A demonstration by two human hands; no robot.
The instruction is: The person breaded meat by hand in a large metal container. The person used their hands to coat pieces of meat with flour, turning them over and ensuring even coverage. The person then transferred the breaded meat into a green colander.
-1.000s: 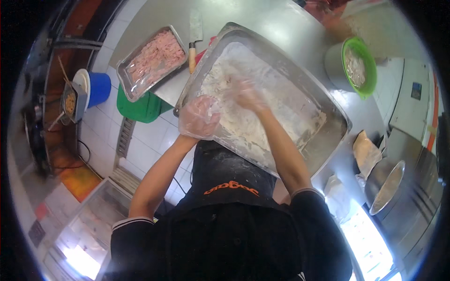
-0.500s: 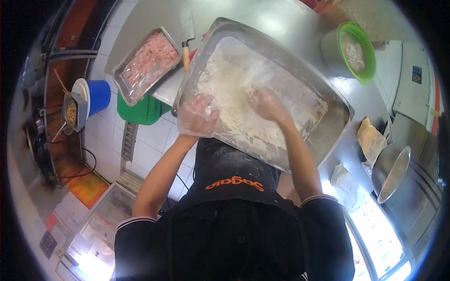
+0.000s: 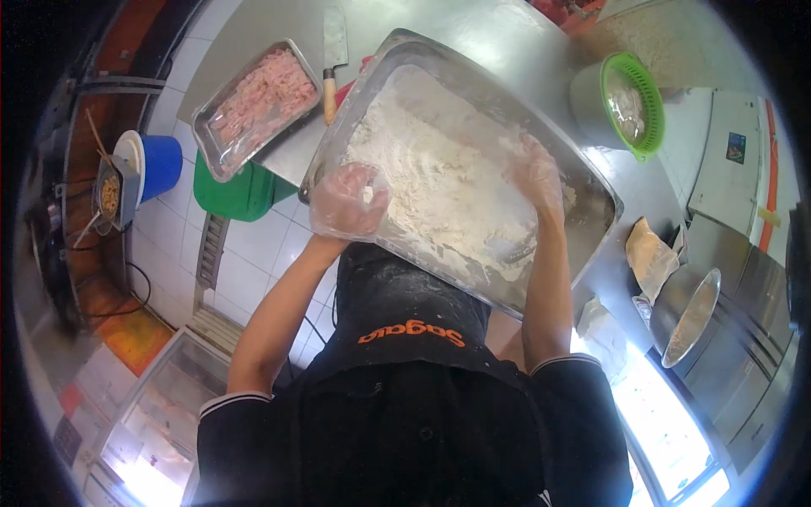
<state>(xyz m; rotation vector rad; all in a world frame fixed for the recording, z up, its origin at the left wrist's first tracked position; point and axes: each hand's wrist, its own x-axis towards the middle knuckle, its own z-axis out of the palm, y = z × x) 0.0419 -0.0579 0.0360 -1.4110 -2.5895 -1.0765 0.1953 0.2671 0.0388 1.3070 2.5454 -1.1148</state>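
Stainless-steel counter (image 3: 473, 34) carries a large steel tray (image 3: 591, 182) filled with white flour (image 3: 439, 177). Left hand (image 3: 348, 201), in a clear plastic glove, sits at the tray's near-left rim, grip loosely curled around a small clump of flour. Right hand (image 3: 535, 171), also gloved and flour-coated, presses into the flour near the tray's right side; its grip state cannot be told. A smaller tray of pink raw meat (image 3: 258, 97) lies to the left, a cleaver (image 3: 334, 55) between both trays. A green colander (image 3: 634, 101) stands to the right.
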